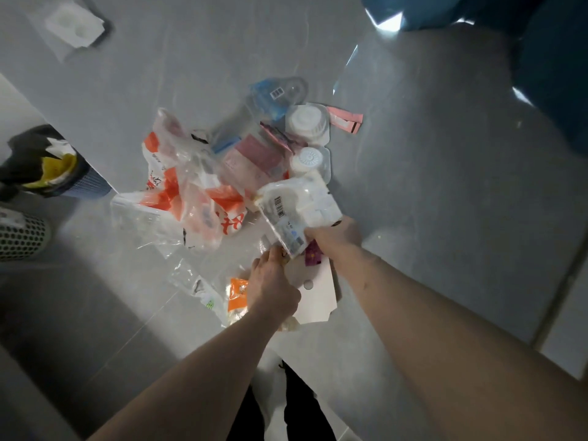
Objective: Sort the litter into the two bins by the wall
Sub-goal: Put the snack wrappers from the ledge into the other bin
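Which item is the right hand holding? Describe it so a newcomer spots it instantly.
Start at the litter pile on the grey tiled floor. At its near edge the right hand grips a clear moulded plastic blister pack. Unlike the orange-and-white plastic bag to its left, it is rigid and carries a barcode label.

Two bare hands reach down over a heap of litter on a grey tiled floor: one left hand [273, 286] and one right hand [334, 237]. Two bins stand at the left edge, one dark bin [47, 163] lined with black and one white perforated bin [22, 233]. In the heap lie two round white plastic tubs [307, 120], one orange-and-white plastic bag [178, 186], one clear plastic pack with a barcode label [296, 211], one white card [313, 296], one small orange packet [238, 294] and one pink wrapper [345, 117]. One white foam tray [74, 25] lies apart, far up-left. The thin clear films are too tangled to count.
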A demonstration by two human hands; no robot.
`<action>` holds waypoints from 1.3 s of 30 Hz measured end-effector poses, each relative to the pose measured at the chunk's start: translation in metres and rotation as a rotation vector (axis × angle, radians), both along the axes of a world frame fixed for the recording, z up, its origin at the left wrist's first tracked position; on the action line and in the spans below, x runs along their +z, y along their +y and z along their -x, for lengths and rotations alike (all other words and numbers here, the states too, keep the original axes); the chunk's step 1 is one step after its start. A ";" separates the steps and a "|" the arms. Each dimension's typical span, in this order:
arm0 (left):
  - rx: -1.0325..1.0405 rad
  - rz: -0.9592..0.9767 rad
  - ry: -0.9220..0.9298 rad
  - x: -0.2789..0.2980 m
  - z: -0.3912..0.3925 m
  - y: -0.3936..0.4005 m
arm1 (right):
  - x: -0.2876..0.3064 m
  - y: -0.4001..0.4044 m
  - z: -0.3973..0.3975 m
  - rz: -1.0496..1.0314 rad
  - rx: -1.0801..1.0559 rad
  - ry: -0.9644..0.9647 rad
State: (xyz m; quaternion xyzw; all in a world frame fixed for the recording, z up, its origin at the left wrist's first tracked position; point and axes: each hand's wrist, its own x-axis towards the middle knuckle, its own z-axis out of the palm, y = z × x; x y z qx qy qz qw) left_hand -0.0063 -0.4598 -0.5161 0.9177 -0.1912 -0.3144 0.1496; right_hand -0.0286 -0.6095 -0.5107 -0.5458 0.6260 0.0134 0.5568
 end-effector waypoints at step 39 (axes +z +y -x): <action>0.334 0.255 0.327 0.087 0.007 0.061 | -0.004 0.030 0.142 0.239 -0.073 0.561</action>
